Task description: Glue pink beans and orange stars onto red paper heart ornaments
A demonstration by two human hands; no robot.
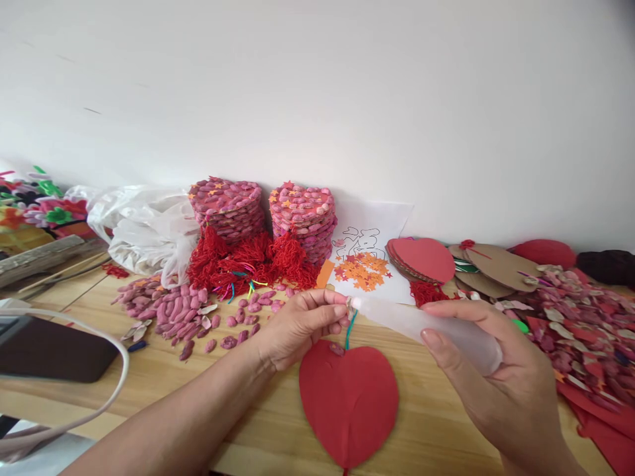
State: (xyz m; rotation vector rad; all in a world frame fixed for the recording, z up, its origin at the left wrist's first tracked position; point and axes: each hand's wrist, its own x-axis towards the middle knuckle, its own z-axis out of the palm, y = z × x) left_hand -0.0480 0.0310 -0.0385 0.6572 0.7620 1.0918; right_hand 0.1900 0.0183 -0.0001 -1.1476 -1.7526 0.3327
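Observation:
In my right hand is a translucent white glue bottle, tilted so that its nozzle points left. My left hand pinches a small piece, seemingly half a pink peanut shell, right at the nozzle tip; my fingers cover most of it. Below both hands a red paper heart lies on the wooden table. One peanut shell sits on the heart's top edge, and a teal cord rises from its notch.
Loose pink peanut shells lie left of the heart. Two shell-covered stacks with red tassels stand by the wall. Orange paper stars lie on a white sheet. More hearts and a shell pile occupy the right.

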